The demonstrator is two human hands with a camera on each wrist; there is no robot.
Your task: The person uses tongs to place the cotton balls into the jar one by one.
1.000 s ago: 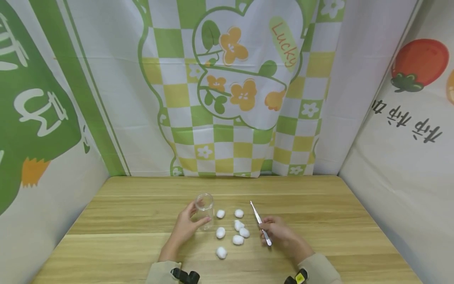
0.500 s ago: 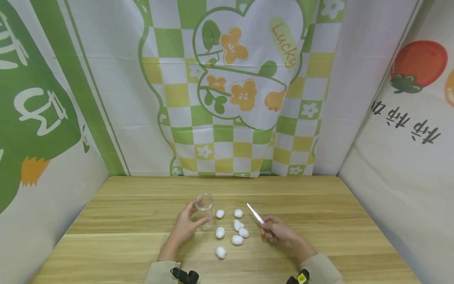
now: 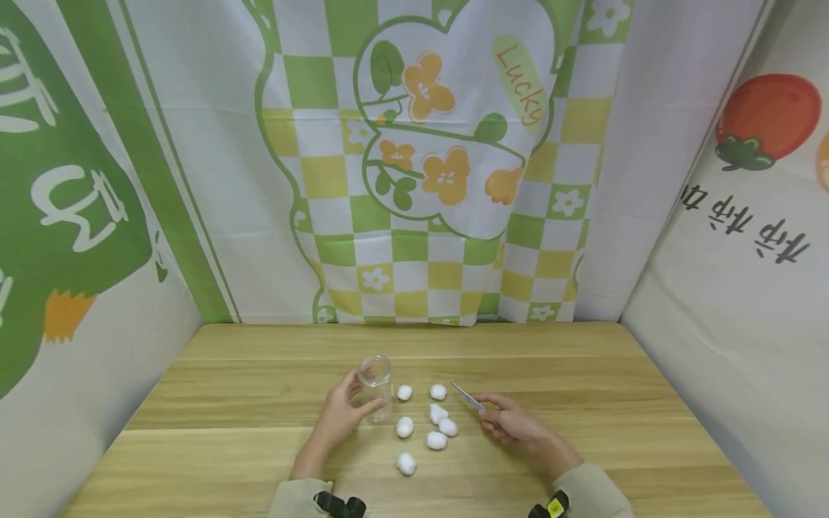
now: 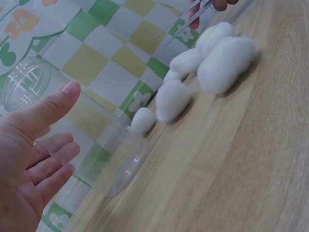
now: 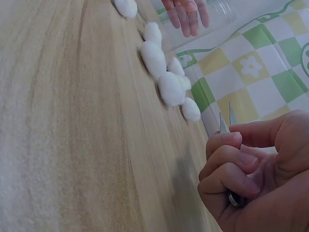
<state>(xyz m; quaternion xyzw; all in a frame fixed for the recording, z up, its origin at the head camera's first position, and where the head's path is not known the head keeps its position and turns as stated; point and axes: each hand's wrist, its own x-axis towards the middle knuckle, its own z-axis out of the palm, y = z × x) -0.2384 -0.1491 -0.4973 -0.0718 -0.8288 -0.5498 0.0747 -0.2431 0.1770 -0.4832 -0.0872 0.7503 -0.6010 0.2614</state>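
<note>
A clear, lidless jar [image 3: 376, 388] stands upright on the table, and my left hand [image 3: 342, 406] holds it from the left with thumb and fingers round its side. In the left wrist view, the jar's base [image 4: 128, 164] rests on the wood. My right hand [image 3: 512, 423] grips metal tweezers [image 3: 468, 396], their tips apart with nothing between them. In the right wrist view, the fingers [image 5: 227, 164] curl round the tweezers' body. Several white cotton balls [image 3: 437, 440] lie between the hands. The tweezer tips are close to the right of the far right cotton ball [image 3: 438, 392].
The wooden table [image 3: 259, 388] runs back to a green-and-white checked curtain [image 3: 414, 252]. Printed cloth walls [image 3: 732, 324] stand at both sides. Dark wrist cameras [image 3: 340, 505] sit on both sleeves.
My right hand has turned the tweezers so their tips swing left and lower, towards the far right cotton ball. The left hand and jar have stayed in place.
</note>
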